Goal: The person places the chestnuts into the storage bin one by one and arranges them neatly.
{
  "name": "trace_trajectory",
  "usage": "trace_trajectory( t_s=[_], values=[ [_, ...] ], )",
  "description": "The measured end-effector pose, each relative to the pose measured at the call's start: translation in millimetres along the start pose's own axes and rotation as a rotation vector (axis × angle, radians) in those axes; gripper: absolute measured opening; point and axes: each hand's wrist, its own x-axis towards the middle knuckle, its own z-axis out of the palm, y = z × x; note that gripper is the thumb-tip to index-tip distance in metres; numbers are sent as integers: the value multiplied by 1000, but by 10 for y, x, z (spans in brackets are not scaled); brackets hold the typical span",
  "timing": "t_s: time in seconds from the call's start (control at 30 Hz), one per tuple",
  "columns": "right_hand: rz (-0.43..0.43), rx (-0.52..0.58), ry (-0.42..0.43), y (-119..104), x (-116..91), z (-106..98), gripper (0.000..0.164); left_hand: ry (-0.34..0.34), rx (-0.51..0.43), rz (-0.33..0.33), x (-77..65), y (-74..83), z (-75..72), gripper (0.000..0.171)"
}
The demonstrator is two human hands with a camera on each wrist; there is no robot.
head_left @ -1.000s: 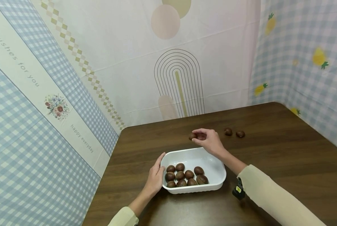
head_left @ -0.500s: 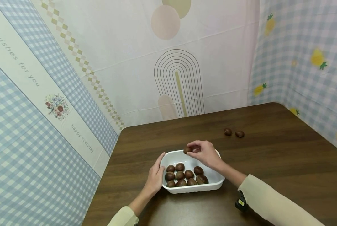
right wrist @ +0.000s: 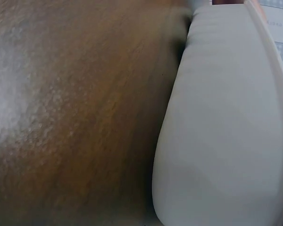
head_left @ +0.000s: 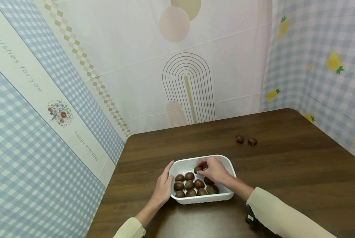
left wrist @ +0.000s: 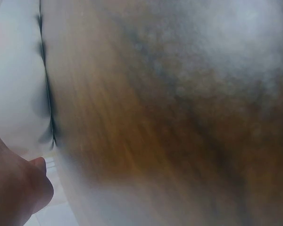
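Brown chestnuts (head_left: 189,184) lie in a white rectangular dish (head_left: 205,198) on the table, mostly toward its left and front. My left hand (head_left: 163,186) holds the dish by its left end, thumb at the rim and fingers along the outer wall. Inside the dish, near the back wall, my right hand (head_left: 213,170) pinches one chestnut (head_left: 197,169) between thumb and fingers. That hand partly covers a chestnut (head_left: 208,180) below it. The left wrist view catches part of the left hand (left wrist: 21,188) by the dish wall; the right wrist view is mostly dish wall (right wrist: 221,122).
Two loose chestnuts lie farther back on the dark wooden table (head_left: 284,165): one chestnut (head_left: 239,139) with another chestnut (head_left: 252,141) to its right. Patterned cloths hang behind the table and at both sides.
My right hand has carried its chestnut from the table behind the dish, over the back rim and down inside. My left hand has stayed on the left end.
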Motion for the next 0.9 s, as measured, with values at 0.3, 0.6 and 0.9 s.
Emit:
trace_trajectory(
  t_s=[0.3,0.6,0.9],
  values=[
    [-10,-69,2,34,1,47,18,-2,0,-3,1,6,-2,60],
    [-29,-76,-9,48,-34,39,18,1,13,-3,-16,-1,1,59],
    [0,-75,-69,7,-60,-38,16,2,8,5,0,-11,8,60]
  ],
)
